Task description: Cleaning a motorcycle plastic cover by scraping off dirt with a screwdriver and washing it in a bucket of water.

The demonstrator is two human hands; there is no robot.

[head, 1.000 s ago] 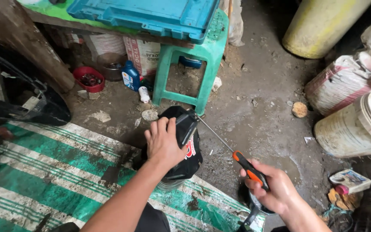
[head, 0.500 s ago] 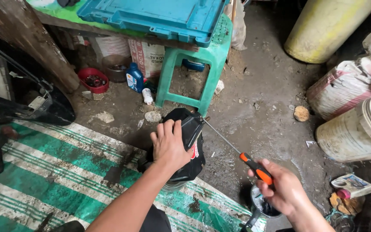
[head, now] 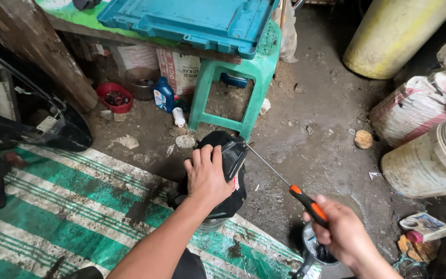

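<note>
Here: left hand (head: 208, 175) flat, fingers spread on black part (head: 223, 175); right hand (head: 343, 233) grip clamped round screwdriver (head: 305, 202) handle.

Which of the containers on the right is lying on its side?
The dirty white bucket, its rim facing right. The yellow drum behind it stands leaning rather than lying flat.

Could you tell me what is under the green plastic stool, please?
Under the green stool is bare dirt floor, with a dark blue object lying at the back. What that object is cannot be made out.
</note>
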